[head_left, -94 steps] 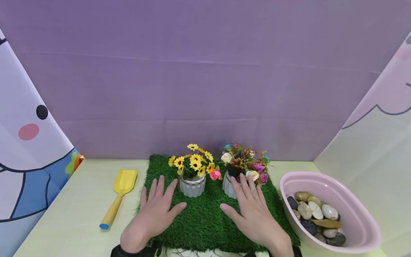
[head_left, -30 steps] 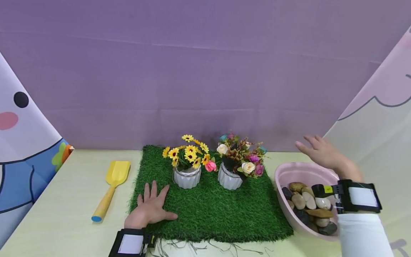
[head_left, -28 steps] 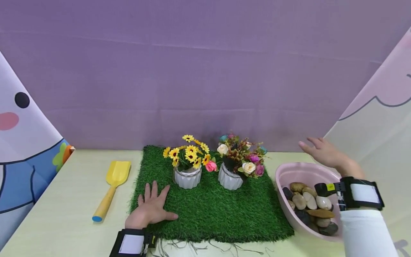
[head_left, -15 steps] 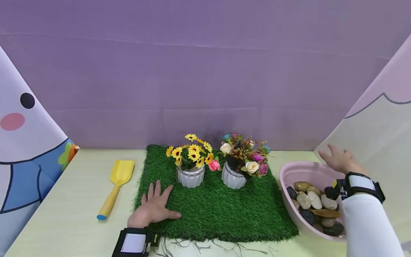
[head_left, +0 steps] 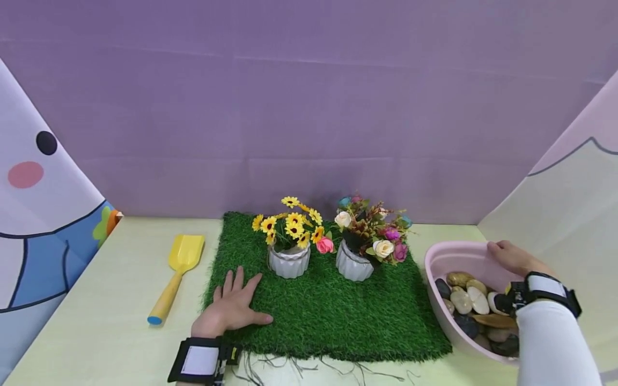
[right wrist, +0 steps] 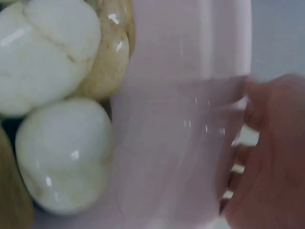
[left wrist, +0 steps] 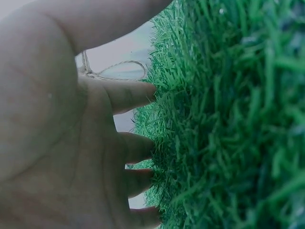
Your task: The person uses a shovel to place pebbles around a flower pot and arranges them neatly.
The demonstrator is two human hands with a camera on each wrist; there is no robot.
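My right hand (head_left: 513, 258) holds the far right rim of a pink basin (head_left: 464, 260). In the right wrist view that hand (right wrist: 281, 148) lies at the rim, its fingers partly hidden by the pink wall. Pebbles (head_left: 478, 300) in white, brown and black lie inside the basin; the forearm covers some. My left hand (head_left: 232, 307) rests with spread fingers on the left part of a green artificial grass mat (head_left: 347, 321). Seen from the left wrist, the palm (left wrist: 43, 124) faces the grass and the fingertips touch its blades.
Two white pots stand at the back of the mat, one with yellow sunflowers (head_left: 293, 228), the other with mixed roses (head_left: 381, 236). A yellow toy shovel (head_left: 178, 268) lies on the table (head_left: 116, 279) at left. A purple backdrop (head_left: 309, 123) rises behind.
My right hand went from over the mat across to the right, passed above the basin, then came down onto its far rim. The left hand stays on the mat.
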